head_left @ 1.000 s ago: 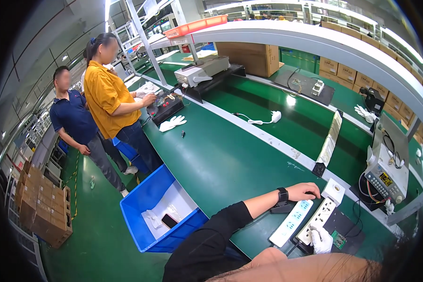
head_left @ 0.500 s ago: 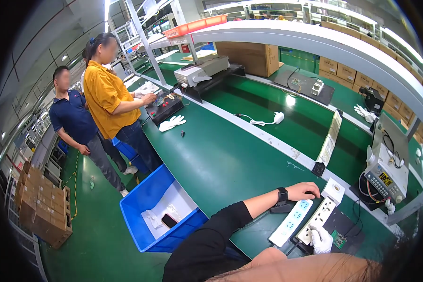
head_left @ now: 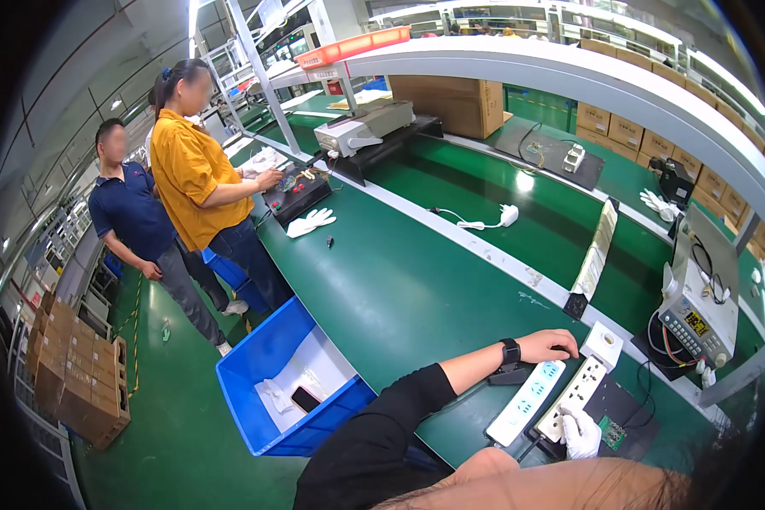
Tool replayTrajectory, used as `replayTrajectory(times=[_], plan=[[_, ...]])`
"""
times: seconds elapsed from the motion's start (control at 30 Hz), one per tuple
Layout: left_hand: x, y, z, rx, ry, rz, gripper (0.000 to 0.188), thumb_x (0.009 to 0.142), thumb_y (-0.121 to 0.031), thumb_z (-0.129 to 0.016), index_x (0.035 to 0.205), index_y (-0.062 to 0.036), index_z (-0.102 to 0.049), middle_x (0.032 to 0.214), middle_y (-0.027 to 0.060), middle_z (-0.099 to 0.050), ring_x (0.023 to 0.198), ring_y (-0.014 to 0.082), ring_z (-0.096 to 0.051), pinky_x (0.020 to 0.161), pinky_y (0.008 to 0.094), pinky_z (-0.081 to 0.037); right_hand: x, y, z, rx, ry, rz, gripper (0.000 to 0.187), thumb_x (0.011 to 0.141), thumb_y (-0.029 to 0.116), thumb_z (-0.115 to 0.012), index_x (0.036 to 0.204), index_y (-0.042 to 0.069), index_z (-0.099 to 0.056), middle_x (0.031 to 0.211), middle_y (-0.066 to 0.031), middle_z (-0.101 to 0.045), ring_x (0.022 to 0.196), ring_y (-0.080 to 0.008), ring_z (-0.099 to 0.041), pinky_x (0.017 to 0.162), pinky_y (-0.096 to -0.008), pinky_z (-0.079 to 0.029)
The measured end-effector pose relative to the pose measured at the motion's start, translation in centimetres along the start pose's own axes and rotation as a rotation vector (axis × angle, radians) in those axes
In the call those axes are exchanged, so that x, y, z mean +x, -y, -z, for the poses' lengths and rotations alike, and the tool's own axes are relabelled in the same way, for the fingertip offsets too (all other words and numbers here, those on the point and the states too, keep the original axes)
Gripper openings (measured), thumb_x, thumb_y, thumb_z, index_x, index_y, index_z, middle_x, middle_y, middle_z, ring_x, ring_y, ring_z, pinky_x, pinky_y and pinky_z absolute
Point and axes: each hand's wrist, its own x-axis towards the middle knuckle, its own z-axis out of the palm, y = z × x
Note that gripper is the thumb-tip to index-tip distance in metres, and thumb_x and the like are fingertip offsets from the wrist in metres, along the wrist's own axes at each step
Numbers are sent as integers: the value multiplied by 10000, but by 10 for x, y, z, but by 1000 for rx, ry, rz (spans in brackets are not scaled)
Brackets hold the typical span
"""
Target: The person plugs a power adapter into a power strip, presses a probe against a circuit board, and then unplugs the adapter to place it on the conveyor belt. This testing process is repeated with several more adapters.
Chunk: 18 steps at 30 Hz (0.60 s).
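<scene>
My left hand (head_left: 550, 346), bare and with a black watch (head_left: 511, 351) on the wrist, rests at the far end of two power strips. Its fingers curl downward, and what lies under them is hidden. A white power strip with blue sockets (head_left: 527, 404) lies nearest that forearm. Beside it is a cream power strip (head_left: 580, 387), with a white square box (head_left: 603, 343) at its far end. My right hand (head_left: 580, 435), in a white glove, has its fingers bent together at the cream strip's near end; anything between them is too small to tell. A green circuit board (head_left: 612, 433) lies just right of the glove.
A white plug with cable (head_left: 506, 216) lies on the green belt (head_left: 450, 174) beyond the bench. A bench instrument (head_left: 697, 319) stands at right. A blue bin (head_left: 263, 425) holding a phone (head_left: 306, 399) sits at left. Two people stand farther left, one working at a black box (head_left: 297, 197).
The white plug with its cable has shifted slightly to the right along the belt. Both my hands stay where they were.
</scene>
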Motion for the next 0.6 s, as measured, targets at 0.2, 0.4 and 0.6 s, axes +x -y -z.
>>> replayTrajectory(times=[0.2,0.4,0.6], plan=[[0,-1,0,-7,6,11,169,878,-95,-572,1030,-72,-644,1072,68,-587,1064,218,-536,933,327,-422,0,3,-1,-31,-6,6,196,874,18,-561,1026,-11,-681,770,-68,-656,519,-76,-535,463,-225,-419],[-1,1,1,-11,8,10,174,880,-99,-568,1036,-74,-641,1080,70,-581,1068,219,-533,936,328,-419,0,10,-1,-81,2,75,198,879,25,-558,1030,-8,-682,773,-68,-654,519,-77,-535,465,-225,-421],[0,-1,1,-13,18,21,176,881,-95,-566,1038,-74,-640,1086,71,-574,1067,220,-532,935,328,-420,0,8,0,-59,2,26,200,880,32,-557,1032,-7,-682,787,-69,-655,525,-79,-540,467,-226,-423]])
